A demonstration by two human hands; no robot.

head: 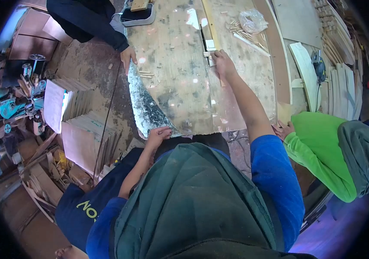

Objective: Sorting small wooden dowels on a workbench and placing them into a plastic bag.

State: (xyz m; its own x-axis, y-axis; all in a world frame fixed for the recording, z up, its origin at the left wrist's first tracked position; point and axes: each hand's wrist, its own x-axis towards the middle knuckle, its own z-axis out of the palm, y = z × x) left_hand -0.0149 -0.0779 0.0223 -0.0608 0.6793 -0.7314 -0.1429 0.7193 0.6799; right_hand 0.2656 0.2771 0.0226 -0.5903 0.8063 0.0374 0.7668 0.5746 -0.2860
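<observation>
My right hand (pixel 222 63) reaches over the worn plywood table (pixel 178 48), its fingers on small pale wooden pieces (pixel 210 45) beside a dark slot. A long yellowish wooden strip (pixel 209 19) runs past that hand. My left hand (pixel 158 136) is at the near left edge of the table, fingers curled, by the tip of a dark, white-speckled curved sheet (pixel 147 106); whether it grips anything is unclear. A co-worker's hand (pixel 128 58) touches the sheet's far end. Short wooden dowels (pixel 146 74) lie right of the sheet.
More dowels (pixel 246 32) and a clear plastic bag (pixel 253 21) lie at the far right. A grey-rimmed tray (pixel 138 17) stands at the far left. A person in green (pixel 320 145) is close on the right, a power tool (pixel 318 66) beyond. Stacked boards (pixel 84 139) stand left.
</observation>
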